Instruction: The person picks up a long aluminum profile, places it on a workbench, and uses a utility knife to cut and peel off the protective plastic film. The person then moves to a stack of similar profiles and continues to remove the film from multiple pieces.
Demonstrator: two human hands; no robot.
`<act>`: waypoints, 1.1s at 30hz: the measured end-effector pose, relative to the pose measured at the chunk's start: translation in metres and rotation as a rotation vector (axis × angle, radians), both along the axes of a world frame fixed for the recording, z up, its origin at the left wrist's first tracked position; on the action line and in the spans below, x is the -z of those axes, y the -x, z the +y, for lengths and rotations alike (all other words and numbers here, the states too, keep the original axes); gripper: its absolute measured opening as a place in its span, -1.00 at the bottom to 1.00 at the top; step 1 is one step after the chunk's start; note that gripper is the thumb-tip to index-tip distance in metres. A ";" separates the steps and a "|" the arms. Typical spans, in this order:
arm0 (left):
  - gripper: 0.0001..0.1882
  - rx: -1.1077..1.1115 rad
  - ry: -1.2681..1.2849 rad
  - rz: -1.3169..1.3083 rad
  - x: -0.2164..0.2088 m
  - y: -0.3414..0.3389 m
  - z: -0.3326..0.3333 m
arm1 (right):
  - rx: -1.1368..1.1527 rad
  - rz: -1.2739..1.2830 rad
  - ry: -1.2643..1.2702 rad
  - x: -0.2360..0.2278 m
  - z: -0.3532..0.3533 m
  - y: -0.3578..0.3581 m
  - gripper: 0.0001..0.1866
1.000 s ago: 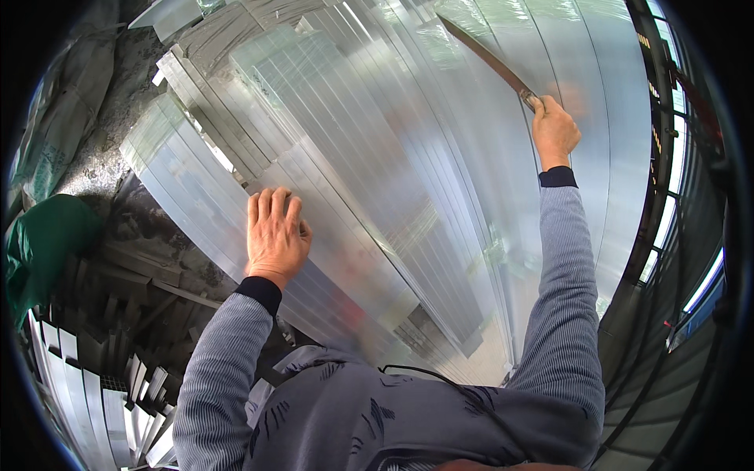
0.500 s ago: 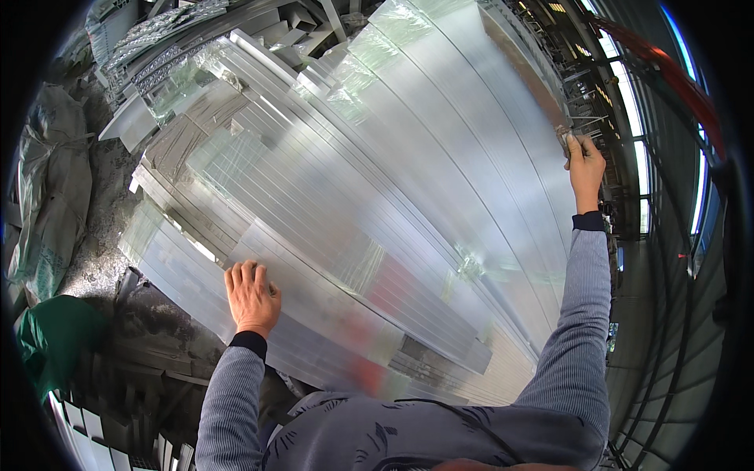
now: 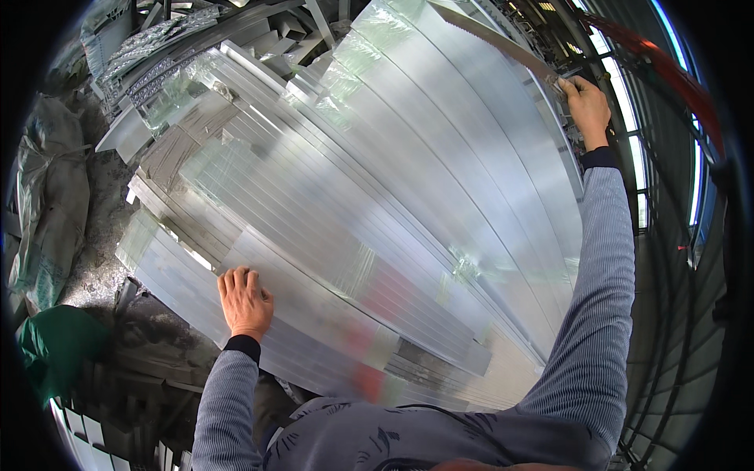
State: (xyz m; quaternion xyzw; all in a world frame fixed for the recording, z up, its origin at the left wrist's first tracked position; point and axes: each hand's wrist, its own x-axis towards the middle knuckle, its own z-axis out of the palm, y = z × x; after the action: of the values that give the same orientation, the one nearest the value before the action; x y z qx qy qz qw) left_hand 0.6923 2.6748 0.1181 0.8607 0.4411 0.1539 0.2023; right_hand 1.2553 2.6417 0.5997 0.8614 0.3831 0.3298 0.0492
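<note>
Spanning most of the view, a large stack of long aluminium profiles wrapped in clear plastic film is seen running from the lower middle up toward the top right. The left hand is laid flat on the lowest wrapped bundle at the stack's near left edge, palm down, fingers spread a little and extended, nothing being gripped. The right hand is raised at the far right side of the stack, with the arm stretched out, and is closed around the end of a long thin strip that reaches up and to the left over the upper profiles. Whether the strip rests on the profiles or is lifted clear of them cannot be told.

To the left of the stack, pale filled sacks are piled against each other, and a green cloth lies below them. More loose metal sections are heaped at the top left, beyond the stack. At the right edge, a dark metal railing is seen.
</note>
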 end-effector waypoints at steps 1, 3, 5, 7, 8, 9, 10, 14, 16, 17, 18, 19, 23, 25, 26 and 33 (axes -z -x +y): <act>-0.67 0.011 0.002 0.011 0.000 0.000 0.000 | 0.039 0.031 0.019 -0.005 -0.003 0.006 -0.56; -0.66 0.015 0.016 0.036 -0.001 0.000 -0.001 | 0.042 0.032 0.046 -0.014 -0.015 0.016 -0.55; -0.66 0.021 0.007 0.034 -0.001 0.000 -0.002 | 0.076 0.043 0.039 -0.016 -0.031 0.022 -0.54; -0.66 0.016 -0.007 0.010 0.000 0.000 -0.002 | 0.096 0.020 0.045 -0.014 -0.042 0.025 -0.54; -0.66 0.018 0.005 0.015 0.000 0.000 -0.003 | 0.110 0.026 0.045 -0.011 -0.043 0.027 -0.55; -0.65 0.019 0.010 0.019 0.001 0.000 -0.002 | 0.135 0.028 0.042 -0.008 -0.040 0.028 -0.56; -0.65 0.021 0.015 0.022 0.002 0.000 -0.001 | 0.131 0.021 0.033 -0.004 -0.031 0.029 -0.56; -0.65 0.019 -0.002 -0.004 0.005 0.002 0.001 | 0.039 -0.043 -0.010 0.022 0.033 0.039 -0.54; -0.65 0.024 0.014 -0.001 0.006 0.002 0.001 | 0.010 -0.049 0.017 0.033 0.077 0.037 -0.53; -0.65 0.023 0.006 -0.002 0.005 0.003 0.001 | -0.031 -0.071 0.006 0.040 0.092 0.035 -0.53; -0.65 0.023 0.003 -0.001 0.004 0.003 0.001 | -0.096 -0.078 0.010 0.043 0.098 0.032 -0.53; -0.65 0.027 -0.006 -0.005 0.003 0.003 0.001 | -0.096 -0.083 0.010 0.042 0.099 0.029 -0.52; -0.64 0.029 0.034 -0.029 0.002 0.004 0.003 | -0.102 -0.009 0.056 0.024 0.060 0.025 -0.52; -0.63 0.020 0.018 -0.039 0.004 0.004 0.005 | -0.055 0.008 0.026 0.015 0.050 0.029 -0.53; -0.63 0.021 0.032 -0.018 0.005 0.006 0.007 | 0.048 0.035 -0.012 0.013 0.051 0.031 -0.53; -0.62 0.044 0.073 0.011 0.004 0.004 0.008 | -0.135 -0.072 0.058 0.030 0.117 0.012 -0.48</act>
State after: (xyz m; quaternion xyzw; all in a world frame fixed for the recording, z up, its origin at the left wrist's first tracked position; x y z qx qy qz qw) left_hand 0.6884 2.6828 0.1141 0.8631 0.4286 0.1284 0.2344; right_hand 1.2433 2.7585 0.5694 0.8195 0.4476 0.3519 0.0654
